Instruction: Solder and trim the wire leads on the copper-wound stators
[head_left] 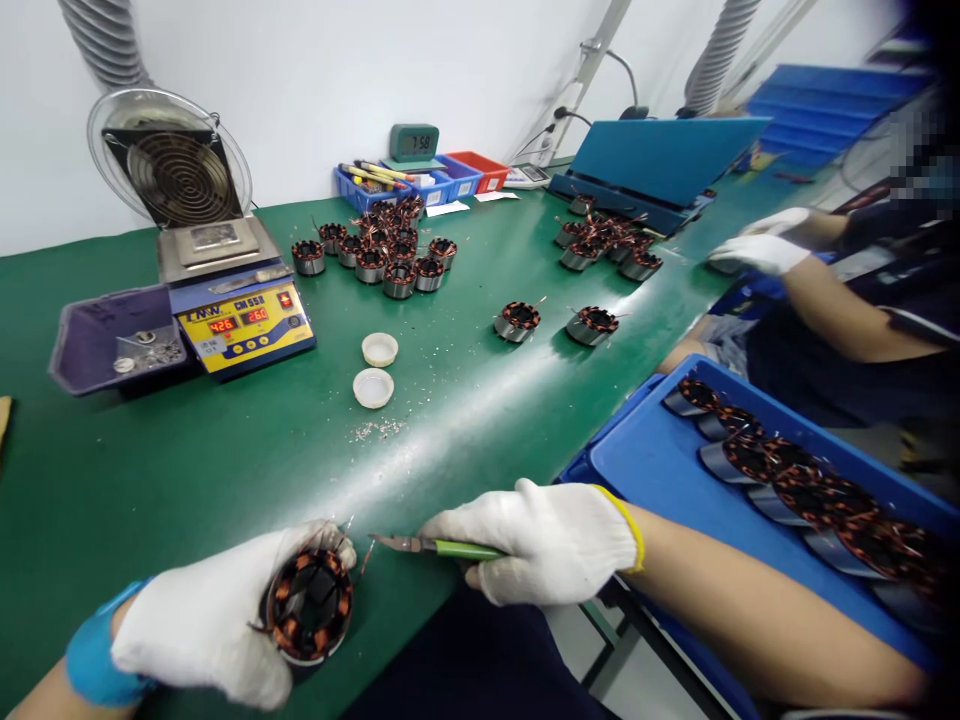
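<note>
Head view: the white-gloved left hand (210,625) grips a round copper-wound steel stator (306,605) by the near edge of the green tabletop (262,430); the white-gloved right hand (536,545) holds green-handled metal cutters (450,548), tip just beside a thin copper lead (367,557). A slipping tip might nick the windings (309,640) or left hand; a loosened left grip could drop the stator over the edge

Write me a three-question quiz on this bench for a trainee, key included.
1. What tool does the camera wearer's right hand hold?
2. True or false: the wearer's left hand is empty.
3. Fill the gap: the two small white dishes rest on a ____ tabletop.

Key:
1. Green-handled cutters.
2. False; it holds a copper-wound ring.
3. Green.
</note>
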